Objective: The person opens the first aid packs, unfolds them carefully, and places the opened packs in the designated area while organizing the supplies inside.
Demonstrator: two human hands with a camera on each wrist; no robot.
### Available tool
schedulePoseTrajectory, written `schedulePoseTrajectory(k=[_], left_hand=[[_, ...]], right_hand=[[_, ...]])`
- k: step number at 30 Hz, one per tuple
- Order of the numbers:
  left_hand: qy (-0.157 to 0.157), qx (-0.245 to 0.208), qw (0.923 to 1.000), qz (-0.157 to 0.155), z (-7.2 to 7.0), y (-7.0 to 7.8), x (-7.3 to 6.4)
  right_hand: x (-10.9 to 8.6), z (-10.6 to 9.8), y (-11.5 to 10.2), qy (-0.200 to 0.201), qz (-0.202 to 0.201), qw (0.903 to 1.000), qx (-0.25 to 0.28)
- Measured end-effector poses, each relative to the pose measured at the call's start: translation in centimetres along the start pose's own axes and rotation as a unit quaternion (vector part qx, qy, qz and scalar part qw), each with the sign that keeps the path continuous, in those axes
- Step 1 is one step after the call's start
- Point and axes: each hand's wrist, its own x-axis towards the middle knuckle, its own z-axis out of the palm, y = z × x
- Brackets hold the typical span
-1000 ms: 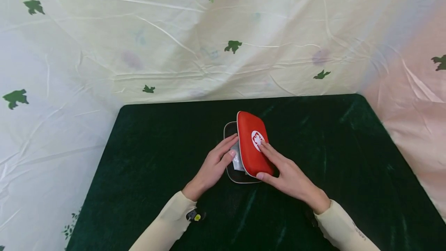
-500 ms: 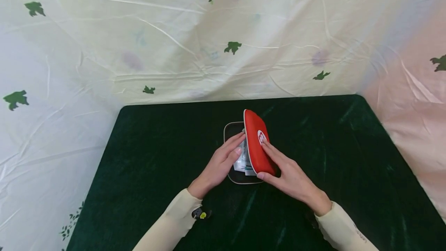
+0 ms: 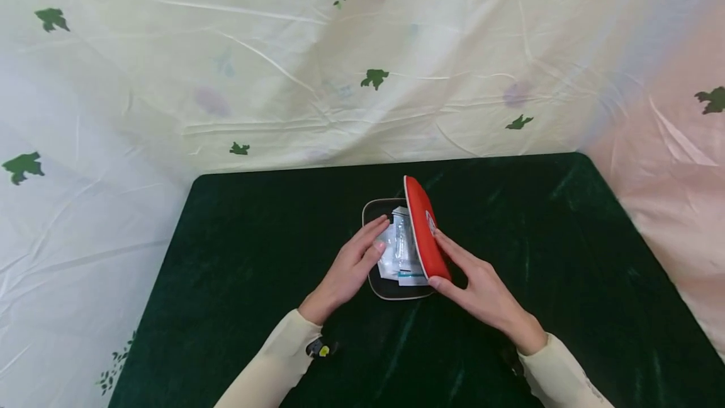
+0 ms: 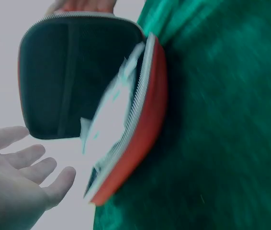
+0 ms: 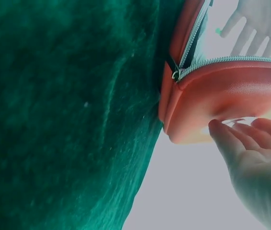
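A red zippered first-aid case [image 3: 421, 225] lies part-way unfolded on the table, its lid tilted up on the right side. In the dark lower half [image 3: 391, 293] are several white and clear packets [image 3: 403, 244]. My right hand [image 3: 487, 291] touches the lid's outer face with thumb and fingertips, over the white emblem, as the right wrist view shows. Beside the left of the packets is my left hand [image 3: 348, 266], its fingers extended and holding nothing. The left wrist view shows the lid's dark lining [image 4: 44, 81] and that hand's spread fingers [image 4: 35, 167] near the lid's edge.
A dark green velvet cloth [image 3: 255, 238] covers the table. Behind and at both sides hangs a pale curtain [image 3: 283, 80] with green leaf and bird prints. A dark wrist device [image 3: 318, 349] sits at the left cuff.
The lid has swung further up to the right under my right hand, uncovering more of the packets. My left hand has shifted slightly and stays beside the case.
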Motion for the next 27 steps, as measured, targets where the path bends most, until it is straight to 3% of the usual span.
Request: schedulePoseTrajectory(k=[4,8,12,18,27], left_hand=[[0.017,0.060,0.9975,-0.031,-0.8,-1.0,-0.5],[0.010,0.114,0.9913,-0.064,-1.6,-1.8,-0.8],[-0.007,0.141,0.9862,-0.086,-2.3,-2.4,-1.1],[-0.044,0.176,0.9796,-0.087,-2.9,-3.2,-1.2],[-0.109,0.242,0.9589,-0.100,-2.9,-4.2,-1.1]], right_hand=[[-0.3,-0.4,0.2,0.002,0.005,0.9999,0.011],[-0.7,-0.9,0.4,0.003,0.017,0.9997,0.016],[-1.0,-1.2,0.6,0.003,0.021,0.9996,0.020],[-1.3,-1.6,0.9,0.004,0.025,0.9991,0.033],[-2.4,-2.6,2.2,0.018,0.002,0.9968,0.078]])
